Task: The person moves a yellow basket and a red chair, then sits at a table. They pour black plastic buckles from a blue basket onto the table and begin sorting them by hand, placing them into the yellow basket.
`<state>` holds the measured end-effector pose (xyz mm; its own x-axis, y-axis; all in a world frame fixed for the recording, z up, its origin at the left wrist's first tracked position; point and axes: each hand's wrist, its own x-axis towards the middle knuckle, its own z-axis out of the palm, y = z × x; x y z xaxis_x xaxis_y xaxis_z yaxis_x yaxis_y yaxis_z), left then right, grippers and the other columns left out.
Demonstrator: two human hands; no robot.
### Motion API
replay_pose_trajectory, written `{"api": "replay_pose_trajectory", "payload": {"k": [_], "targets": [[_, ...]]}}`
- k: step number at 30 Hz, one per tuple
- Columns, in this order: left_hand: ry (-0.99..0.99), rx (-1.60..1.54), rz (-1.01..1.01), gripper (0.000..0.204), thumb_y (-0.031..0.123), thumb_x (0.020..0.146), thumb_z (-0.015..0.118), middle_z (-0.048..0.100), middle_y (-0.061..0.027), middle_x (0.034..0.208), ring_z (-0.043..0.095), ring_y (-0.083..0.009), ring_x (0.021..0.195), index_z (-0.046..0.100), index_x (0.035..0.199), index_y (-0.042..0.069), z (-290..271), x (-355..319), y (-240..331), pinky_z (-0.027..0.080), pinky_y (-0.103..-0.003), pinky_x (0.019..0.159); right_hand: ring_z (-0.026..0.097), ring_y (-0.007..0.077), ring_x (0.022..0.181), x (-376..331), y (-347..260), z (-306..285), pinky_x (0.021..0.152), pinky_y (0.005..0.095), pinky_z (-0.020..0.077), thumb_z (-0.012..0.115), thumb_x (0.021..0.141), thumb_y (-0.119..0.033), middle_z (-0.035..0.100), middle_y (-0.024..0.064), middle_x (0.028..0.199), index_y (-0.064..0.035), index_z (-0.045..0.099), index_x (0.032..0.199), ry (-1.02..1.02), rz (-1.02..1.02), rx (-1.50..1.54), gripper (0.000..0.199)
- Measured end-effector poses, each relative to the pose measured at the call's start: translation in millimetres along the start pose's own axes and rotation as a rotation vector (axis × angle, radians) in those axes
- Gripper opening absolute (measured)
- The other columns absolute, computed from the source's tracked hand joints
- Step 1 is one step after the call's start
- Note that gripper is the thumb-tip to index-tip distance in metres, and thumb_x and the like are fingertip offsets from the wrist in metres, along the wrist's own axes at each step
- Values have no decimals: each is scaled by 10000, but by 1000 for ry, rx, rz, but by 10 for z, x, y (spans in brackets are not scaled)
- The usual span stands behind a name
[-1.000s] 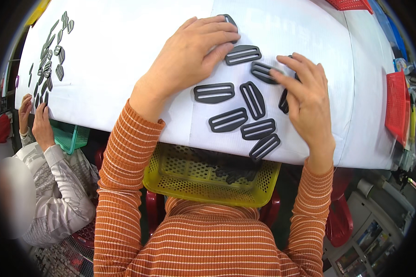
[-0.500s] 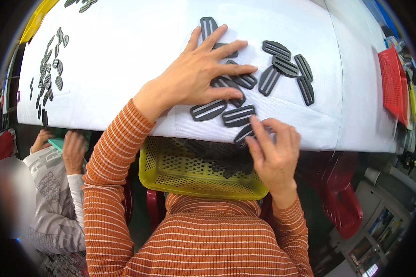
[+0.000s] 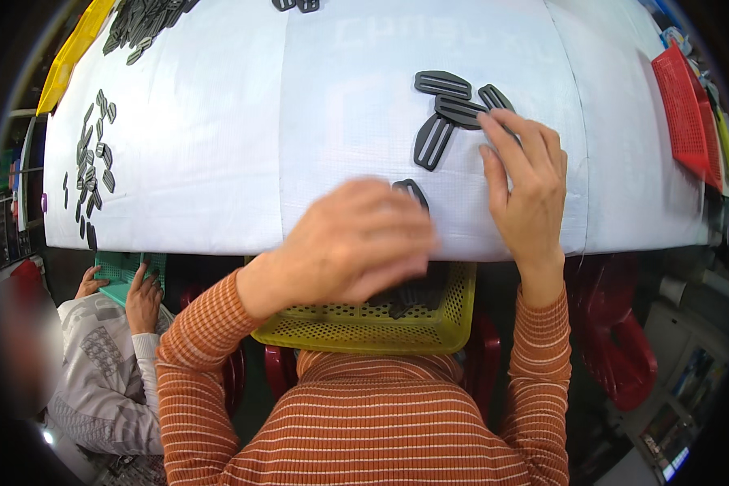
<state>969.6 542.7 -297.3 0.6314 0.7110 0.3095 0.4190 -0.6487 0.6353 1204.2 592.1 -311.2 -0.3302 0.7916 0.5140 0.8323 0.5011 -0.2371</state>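
Observation:
Over the table's front edge and the yellow perforated basket (image 3: pixel 364 337), my left hand (image 3: pixel 348 239) is smeared by motion. One black plastic strap slider (image 3: pixel 411 193) shows partly behind its fingers, at the edge; I cannot tell whether the hand grips it. My right hand (image 3: pixel 530 178) is over the table, thumb and forefinger apart, beside a small group of black sliders. Among them are a two-slot slider (image 3: pixel 434 142) at the near left, a slider (image 3: pixel 443 83) at the back, and one (image 3: pixel 494 98) by my fingertips. More black pieces (image 3: pixel 413 300) lie in the basket.
A white-covered table (image 3: pixel 219 162) spreads ahead. Loose sliders (image 3: pixel 89 162) and a dark heap (image 3: pixel 146 24) are on its left side. A red basket (image 3: pixel 687 117) stands at the right edge. At left, another person's hands (image 3: pixel 143 304) hold a green basket (image 3: pixel 115 290).
My left hand has swept back toward me to the table edge, and the sliders formerly under it are mostly gone from there. My right hand has moved forward and right to the remaining group.

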Motion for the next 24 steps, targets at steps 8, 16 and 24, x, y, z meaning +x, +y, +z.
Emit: {"api": "replay_pose_trajectory", "payload": {"k": [8, 16, 24], "targets": [[281, 412, -96, 338, 146, 808, 758, 673, -70, 1095, 611, -260, 957, 699, 1128, 53, 257, 798, -371, 516, -365, 808, 555, 229, 1088, 21, 219, 77, 879, 391, 406, 705, 830, -129, 642, 31, 1167, -77, 699, 1125, -11, 23, -82, 300], [94, 376, -175, 315, 109, 782, 760, 695, -31, 1142, 604, -264, 1022, 738, 1096, 97, -103, 257, -462, 516, -373, 881, 572, 241, 1052, -95, -185, -32, 920, 425, 407, 734, 802, -147, 659, 37, 1128, -47, 696, 1097, -120, -80, 249, 313], [277, 362, -342, 500, 203, 728, 829, 643, -107, 1152, 583, -282, 1035, 674, 1180, 55, -131, -10, -363, 501, -386, 877, 524, 158, 1108, -79, -710, -1042, 1020, 432, 341, 454, 1023, -316, 567, -49, 1206, -141, 612, 1212, 833, -305, 796, 302]]}}
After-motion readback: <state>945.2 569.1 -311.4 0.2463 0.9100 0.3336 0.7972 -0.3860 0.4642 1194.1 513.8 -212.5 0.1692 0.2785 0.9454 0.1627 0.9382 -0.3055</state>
